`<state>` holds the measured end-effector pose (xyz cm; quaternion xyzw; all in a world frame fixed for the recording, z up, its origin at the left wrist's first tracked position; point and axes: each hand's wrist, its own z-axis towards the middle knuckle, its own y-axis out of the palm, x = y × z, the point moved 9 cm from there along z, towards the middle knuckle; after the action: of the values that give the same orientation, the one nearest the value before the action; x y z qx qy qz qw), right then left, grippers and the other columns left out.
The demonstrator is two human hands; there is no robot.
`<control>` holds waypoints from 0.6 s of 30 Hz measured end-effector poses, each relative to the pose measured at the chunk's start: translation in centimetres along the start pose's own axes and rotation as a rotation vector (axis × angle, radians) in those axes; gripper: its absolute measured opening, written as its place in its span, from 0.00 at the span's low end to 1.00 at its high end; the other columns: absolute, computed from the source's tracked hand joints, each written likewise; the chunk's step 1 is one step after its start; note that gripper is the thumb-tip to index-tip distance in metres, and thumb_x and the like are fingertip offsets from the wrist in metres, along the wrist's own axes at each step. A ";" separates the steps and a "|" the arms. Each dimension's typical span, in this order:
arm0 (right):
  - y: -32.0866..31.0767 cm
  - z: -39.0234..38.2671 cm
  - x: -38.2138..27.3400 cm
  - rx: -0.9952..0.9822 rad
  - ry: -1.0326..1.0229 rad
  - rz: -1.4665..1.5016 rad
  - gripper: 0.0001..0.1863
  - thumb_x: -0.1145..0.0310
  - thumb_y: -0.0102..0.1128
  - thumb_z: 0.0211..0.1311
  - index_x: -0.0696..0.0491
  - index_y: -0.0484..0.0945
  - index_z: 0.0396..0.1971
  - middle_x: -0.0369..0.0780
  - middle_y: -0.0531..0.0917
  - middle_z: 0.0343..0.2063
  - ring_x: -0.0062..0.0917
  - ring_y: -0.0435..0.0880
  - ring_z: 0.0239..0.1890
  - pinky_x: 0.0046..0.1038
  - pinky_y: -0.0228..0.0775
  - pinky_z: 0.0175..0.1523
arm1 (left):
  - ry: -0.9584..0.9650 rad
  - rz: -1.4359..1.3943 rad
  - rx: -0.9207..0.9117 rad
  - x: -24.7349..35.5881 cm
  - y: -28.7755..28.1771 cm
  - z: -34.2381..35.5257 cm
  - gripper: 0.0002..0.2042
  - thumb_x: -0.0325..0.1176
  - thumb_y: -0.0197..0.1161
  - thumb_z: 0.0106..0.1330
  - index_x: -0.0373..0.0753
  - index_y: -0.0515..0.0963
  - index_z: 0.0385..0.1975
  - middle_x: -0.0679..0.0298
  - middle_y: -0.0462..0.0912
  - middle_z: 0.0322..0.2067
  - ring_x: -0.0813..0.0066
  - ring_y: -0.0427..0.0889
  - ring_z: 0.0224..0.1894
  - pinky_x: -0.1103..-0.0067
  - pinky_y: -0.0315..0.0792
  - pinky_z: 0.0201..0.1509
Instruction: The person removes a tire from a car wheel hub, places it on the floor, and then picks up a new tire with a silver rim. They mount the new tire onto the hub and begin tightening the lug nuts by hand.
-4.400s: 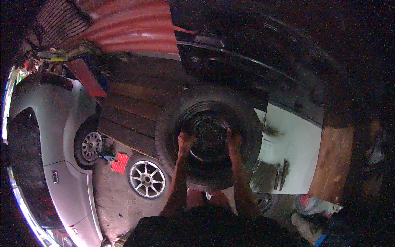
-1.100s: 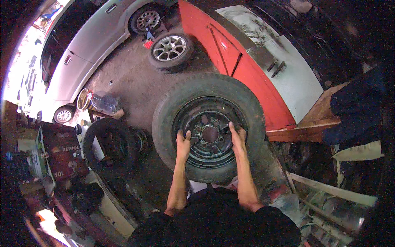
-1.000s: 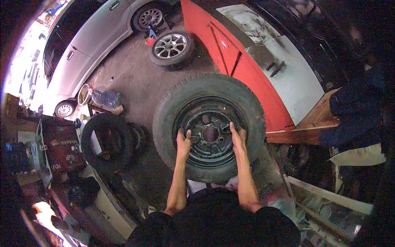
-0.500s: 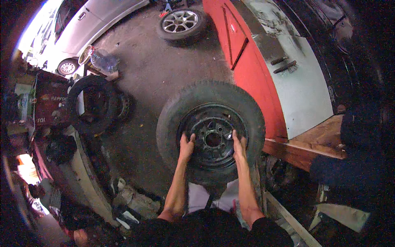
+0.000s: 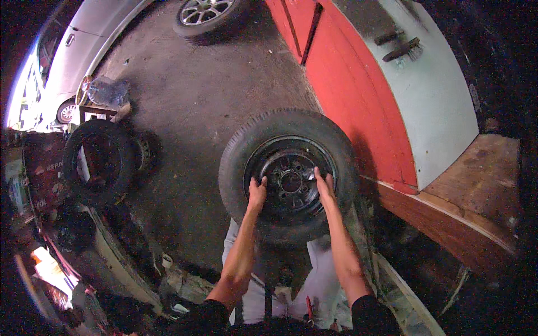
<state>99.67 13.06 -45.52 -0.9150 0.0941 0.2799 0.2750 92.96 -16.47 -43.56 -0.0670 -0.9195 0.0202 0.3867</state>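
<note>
- The wheel (image 5: 288,176) — a worn tyre on a black steel rim — is held face-up in front of the person, above their own legs and the concrete floor (image 5: 196,101).
- The left hand (image 5: 256,193) clasps the rim's inner edge on the left of the hub; the right hand (image 5: 325,187) does the same on the right. Both grips are closed on the rim, fingers hooked over its lip.
- The hold is on the near half only, so the far half hangs out unsupported — it looks likely to tip away and drag the fingers against the steel edge.
- If it slips, it would probably land on the person's feet, hidden beneath the wheel.
- The red panel (image 5: 347,95) stands just right of the wheel; a swing that way could knock the tyre against it.
- A second tyre (image 5: 98,162) stands well left of the wheel, beside clutter — poor footing for a sidestep, I'd judge.
</note>
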 end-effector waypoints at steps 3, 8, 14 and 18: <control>1.2 4.7 3.1 -0.042 0.032 0.027 0.53 0.34 0.59 0.61 0.62 0.54 0.71 0.50 0.58 0.72 0.40 0.57 0.73 0.39 0.51 0.73 | -0.003 -0.016 -0.077 -3.3 2.3 5.2 0.43 0.54 0.63 0.68 0.26 0.55 0.70 0.45 0.65 0.67 0.56 0.64 0.69 0.68 0.58 0.72; 4.6 10.3 6.1 -0.085 0.109 -0.110 0.54 0.32 0.55 0.62 0.61 0.52 0.73 0.50 0.55 0.73 0.39 0.52 0.76 0.38 0.48 0.75 | 0.029 0.026 0.028 -8.3 2.3 12.0 0.17 0.39 0.59 0.73 0.31 0.70 0.50 0.56 0.80 0.45 0.66 0.74 0.45 0.68 0.69 0.55; 2.7 10.0 5.6 0.027 -0.085 -0.181 0.44 0.34 0.60 0.59 0.67 0.76 0.52 0.53 0.82 0.51 0.43 0.79 0.56 0.39 0.68 0.60 | 0.018 0.166 -0.072 -11.2 3.9 13.7 0.32 0.45 0.61 0.72 0.28 0.61 0.66 0.44 0.75 0.58 0.58 0.73 0.61 0.68 0.66 0.64; 1.8 8.8 2.6 -0.018 -0.102 -0.304 0.42 0.37 0.60 0.61 0.67 0.74 0.54 0.57 0.79 0.53 0.48 0.78 0.58 0.44 0.70 0.61 | 0.011 0.295 -0.005 -10.1 3.9 12.9 0.35 0.52 0.57 0.72 0.26 0.62 0.65 0.38 0.71 0.61 0.45 0.71 0.64 0.65 0.64 0.67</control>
<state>97.14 16.46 -53.87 -0.9057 -0.0619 0.2819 0.3105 91.16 -13.79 -60.09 -0.2026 -0.8977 0.0744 0.3842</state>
